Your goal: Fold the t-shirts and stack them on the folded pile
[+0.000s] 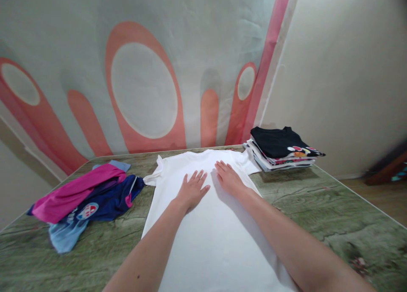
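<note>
A white T-shirt [206,241] lies spread out on the table, its collar toward the far edge and its lower end running out of view at the bottom. My left hand [192,190] rests flat on the chest of the shirt, fingers spread. Beside it, my right hand [229,178] is laid on the upper right part of the cloth with its fingers stretched out and fairly close together. Neither hand holds anything. The left sleeve [155,173] looks crumpled, while the right sleeve [252,162] reaches the folded pile.
On the wood-patterned table [318,215], a stack of folded shirts [280,146], black one on top, stands at the back right. Loose pink, navy and light blue clothes [89,194] lie in a heap at the left. Behind the table hangs a printed backdrop [190,71].
</note>
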Demonstrator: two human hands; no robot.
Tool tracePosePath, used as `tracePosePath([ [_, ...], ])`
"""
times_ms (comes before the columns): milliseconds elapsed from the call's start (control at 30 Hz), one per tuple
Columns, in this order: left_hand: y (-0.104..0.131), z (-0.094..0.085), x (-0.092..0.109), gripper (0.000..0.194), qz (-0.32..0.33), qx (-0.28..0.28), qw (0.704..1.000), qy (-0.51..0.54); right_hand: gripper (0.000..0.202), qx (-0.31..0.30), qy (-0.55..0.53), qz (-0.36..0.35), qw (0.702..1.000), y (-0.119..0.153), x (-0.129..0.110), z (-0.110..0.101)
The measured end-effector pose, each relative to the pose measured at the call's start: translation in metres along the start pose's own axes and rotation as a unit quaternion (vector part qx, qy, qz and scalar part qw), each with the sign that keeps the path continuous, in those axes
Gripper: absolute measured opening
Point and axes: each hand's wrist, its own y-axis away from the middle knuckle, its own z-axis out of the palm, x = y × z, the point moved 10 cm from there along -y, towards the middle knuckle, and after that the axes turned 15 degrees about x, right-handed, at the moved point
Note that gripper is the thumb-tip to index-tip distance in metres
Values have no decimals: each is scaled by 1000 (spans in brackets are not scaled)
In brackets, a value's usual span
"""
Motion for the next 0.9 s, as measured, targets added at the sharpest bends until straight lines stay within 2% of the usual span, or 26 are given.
tracePosePath([
  [67,0,-1,-1,61,4,2,1000,-1,52,-26,-40,-43,998,6,-24,7],
  [133,0,-2,-5,60,2,-2,1000,-2,55,-54,-63,-50,995,12,-33,14],
  [200,1,-2,-16,59,-12,-6,1000,-7,57,-68,-60,-28,995,15,-25,16],
  [433,11,-10,-75,57,-85,-4,996,-39,56,-69,-29,18,997,13,14,18],
  [533,15,-13,-90,56,-92,2,995,-44,52,-44,-26,32,998,11,30,16],
  [667,16,-17,-98,53,-99,10,993,-68,45,-4,-37,41,998,8,47,10],
  [733,13,-24,-97,52,-126,22,986,-104,42,10,-45,36,998,6,50,8],
  [800,8,-35,-84,51,-141,41,979,-138,42,22,-47,36,998,5,51,7],
  [900,3,-39,-31,53,-73,38,992,-99,42,24,-46,40,998,3,53,6],
])
